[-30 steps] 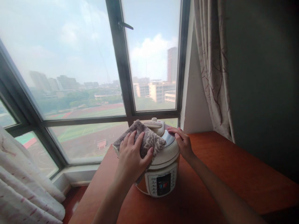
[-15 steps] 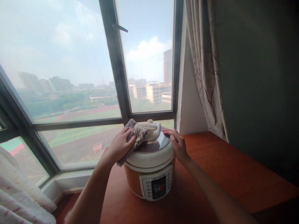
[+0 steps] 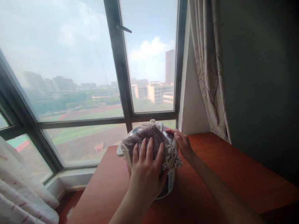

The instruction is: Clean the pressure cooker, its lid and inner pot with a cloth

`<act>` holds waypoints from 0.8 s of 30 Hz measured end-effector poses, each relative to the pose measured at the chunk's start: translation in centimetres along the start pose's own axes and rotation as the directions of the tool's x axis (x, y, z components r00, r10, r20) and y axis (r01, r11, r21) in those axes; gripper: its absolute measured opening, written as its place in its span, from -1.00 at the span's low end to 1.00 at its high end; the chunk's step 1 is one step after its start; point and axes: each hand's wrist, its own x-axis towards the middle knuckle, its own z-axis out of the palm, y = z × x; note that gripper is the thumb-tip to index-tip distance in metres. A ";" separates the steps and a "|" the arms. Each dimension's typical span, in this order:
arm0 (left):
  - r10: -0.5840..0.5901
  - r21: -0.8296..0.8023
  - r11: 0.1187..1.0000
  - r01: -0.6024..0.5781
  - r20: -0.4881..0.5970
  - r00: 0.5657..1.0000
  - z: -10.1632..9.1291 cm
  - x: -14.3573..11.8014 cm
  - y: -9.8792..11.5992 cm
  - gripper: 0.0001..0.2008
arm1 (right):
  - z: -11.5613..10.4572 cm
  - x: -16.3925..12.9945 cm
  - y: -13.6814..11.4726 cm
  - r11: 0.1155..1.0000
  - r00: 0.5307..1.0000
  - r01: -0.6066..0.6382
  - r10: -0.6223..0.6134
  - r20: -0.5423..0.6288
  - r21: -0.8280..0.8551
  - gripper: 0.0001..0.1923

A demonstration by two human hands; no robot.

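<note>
One cooker [image 3: 174,144], panel [image 3: 171,179] markings unreadable; left hand [image 3: 147,168], fingers spread flat over cloth [image 3: 148,136]; right hand [image 3: 184,144], fingers loosely extended, touching lid [image 3: 168,135].

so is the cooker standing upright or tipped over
Upright: the cooker stands on the table, knob at the top, the cloth draped partly over it

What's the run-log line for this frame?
left hand: spread on cloth over lid | right hand: at lid's right side | cooker: upright on table, partly hidden
</note>
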 end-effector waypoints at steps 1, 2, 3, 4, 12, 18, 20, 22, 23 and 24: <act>0.044 0.000 0.999 -0.044 0.015 0.999 0.2 0.4 0.7 -0.27 | -0.5 0.3 -0.1 0.999 0.999 -0.037 0.035 0.039 0.028 -0.57; 0.089 0.003 0.996 -0.089 0.032 0.996 0.4 0.8 1.3 -0.28 | -1.1 0.7 -0.3 0.996 0.994 -0.073 0.069 0.081 0.048 -0.55; 0.132 0.010 0.991 -0.133 0.053 0.990 0.7 1.3 1.9 -0.29 | -1.6 1.0 -0.4 0.993 0.989 -0.101 0.094 0.113 0.058 -0.53; 0.169 0.019 0.985 -0.171 0.072 0.983 1.0 1.9 2.5 -0.32 | -2.0 1.4 -0.5 0.991 0.985 -0.117 0.108 0.135 0.057 -0.52; 0.214 0.056 0.973 -0.222 0.125 0.969 2.1 4.3 4.8 -0.45 | -3.1 2.4 -0.4 0.996 0.989 -0.076 0.069 0.129 0.052 -0.43; 0.110 -0.003 0.994 -0.110 0.064 0.992 1.6 2.6 3.4 -0.34 | -2.6 1.7 0.1 0.983 0.976 -0.170 0.158 0.149 0.070 -0.43; 0.087 -0.023 0.996 -0.087 0.031 0.996 1.5 2.1 2.9 -0.32 | -2.4 1.5 0.4 0.972 0.965 -0.216 0.197 0.170 0.098 -0.41; 0.081 -0.041 0.996 -0.081 0.001 0.997 1.3 1.6 2.2 -0.32 | -2.2 1.3 0.5 0.973 0.967 -0.212 0.195 0.165 0.093 -0.41; 0.077 -0.047 0.996 -0.078 -0.011 0.997 1.2 1.3 1.8 -0.33 | -2.1 1.2 0.4 0.979 0.972 -0.189 0.176 0.153 0.076 -0.41; 0.072 -0.051 0.996 -0.073 -0.027 0.997 1.2 1.1 1.4 -0.34 | -2.0 1.2 0.3 0.986 0.978 -0.160 0.151 0.141 0.055 -0.42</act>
